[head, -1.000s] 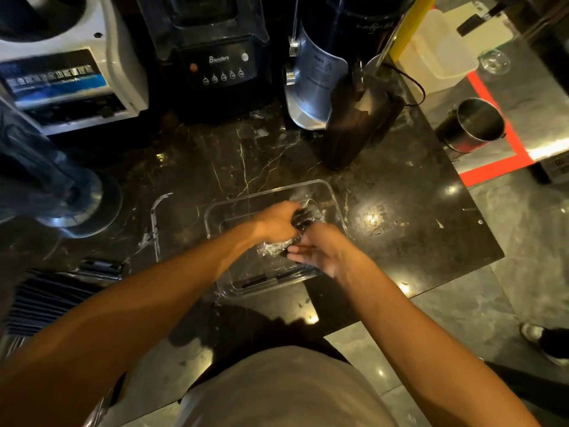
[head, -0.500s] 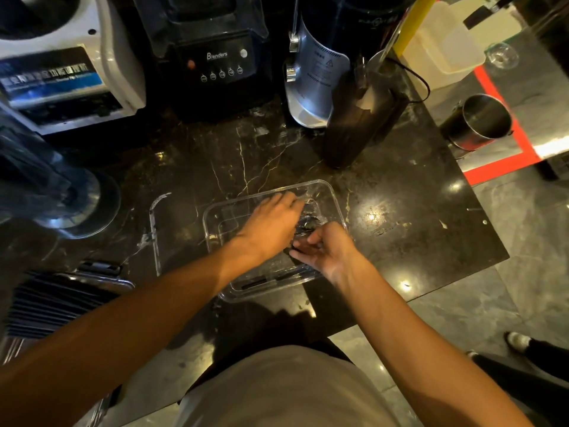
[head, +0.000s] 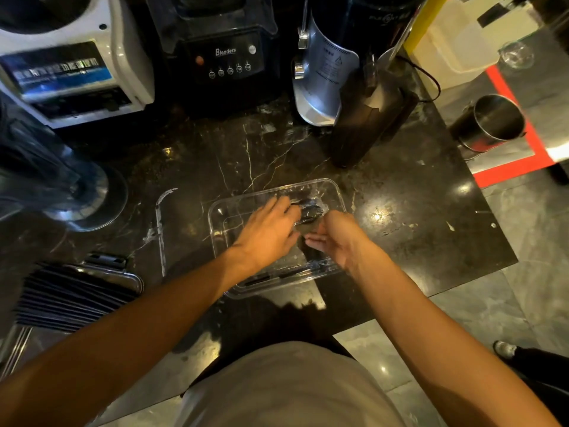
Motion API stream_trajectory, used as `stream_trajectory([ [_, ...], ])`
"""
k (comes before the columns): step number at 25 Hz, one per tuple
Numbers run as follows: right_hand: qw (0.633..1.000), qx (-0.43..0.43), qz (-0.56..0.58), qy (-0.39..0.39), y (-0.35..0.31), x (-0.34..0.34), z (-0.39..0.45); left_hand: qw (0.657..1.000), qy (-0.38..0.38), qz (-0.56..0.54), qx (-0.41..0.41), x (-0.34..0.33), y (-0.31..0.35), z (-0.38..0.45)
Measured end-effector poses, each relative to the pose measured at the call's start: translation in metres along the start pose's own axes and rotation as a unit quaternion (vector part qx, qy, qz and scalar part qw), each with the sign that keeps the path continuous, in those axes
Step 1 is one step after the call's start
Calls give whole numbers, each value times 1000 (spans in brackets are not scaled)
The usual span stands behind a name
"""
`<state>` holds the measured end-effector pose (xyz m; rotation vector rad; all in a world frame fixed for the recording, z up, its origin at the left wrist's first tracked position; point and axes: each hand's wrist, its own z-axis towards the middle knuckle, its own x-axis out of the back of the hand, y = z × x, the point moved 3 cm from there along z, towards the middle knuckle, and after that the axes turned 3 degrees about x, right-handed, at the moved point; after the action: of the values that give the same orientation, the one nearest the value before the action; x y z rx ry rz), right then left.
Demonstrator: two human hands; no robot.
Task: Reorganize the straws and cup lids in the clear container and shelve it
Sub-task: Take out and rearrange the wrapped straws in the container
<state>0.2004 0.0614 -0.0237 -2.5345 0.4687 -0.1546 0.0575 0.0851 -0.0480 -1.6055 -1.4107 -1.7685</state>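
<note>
Clear container [head: 334,192]: a shallow rectangular tub of transparent plastic, resting flat on the dark marble counter [head: 415,241] near its front edge, just below the frame's centre.
Cup lids [head: 309,211]: a small dark, glossy stack wrapped in crinkled clear film, lying in the container's 1 o'clock corner.
Straws [head: 271,276]: thin dark sticks along the container's 6 o'clock wall; their number cannot be told.
Left hand [head: 268,235]: reaches into the container from 7 o'clock, palm down, fingers stretched toward the lids; the fingertips touch the wrapped stack, but whether they pinch it cannot be told.
Right hand [head: 335,238]: enters from 5 o'clock, fingers curled round the near side of the wrapped lids, gripping the film.
Blender [head: 224,57]: black base with a row of buttons, at 12 o'clock from the container, against the back of the counter.
White machine [head: 77,66]: at 10 o'clock, beside the blender.
Silver grinder [head: 323,75]: at 1 o'clock, with a dark brown jug [head: 366,121] just in front of it.
Steel cup [head: 489,121]: at 2 o'clock, beyond the counter's right edge, beside red floor tape [head: 517,167].
</note>
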Motion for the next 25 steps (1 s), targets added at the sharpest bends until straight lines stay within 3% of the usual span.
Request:
stream_trajectory([
  [3, 993, 71, -92, -1, -8, 13, -8, 979, -191, -68, 21, -12, -2, -9],
  [5, 982, 128, -137, -14, -18, 18, -15, 966, -252, -61, 20, -19, -3, -14],
  [11, 951, 179, -240, -79, -32, 24, -22, 960, -263, -98, 15, -18, -2, -18],
  [15, 861, 215, -441, -134, -31, 22, -21, 949, -243, -197, 48, -5, -14, -19],
  [18, 804, 243, -526, -137, -34, 20, -16, 928, -194, -312, 62, 14, -21, -19],
  [20, 815, 255, -506, -126, -37, 21, -12, 921, -157, -349, 76, 25, -26, -19],
  [23, 887, 250, -371, -117, -40, 23, -7, 911, -123, -379, 111, 34, -31, -24],
  [25, 910, 250, -314, -101, -40, 22, -5, 902, -114, -394, 136, 39, -36, -27],
])
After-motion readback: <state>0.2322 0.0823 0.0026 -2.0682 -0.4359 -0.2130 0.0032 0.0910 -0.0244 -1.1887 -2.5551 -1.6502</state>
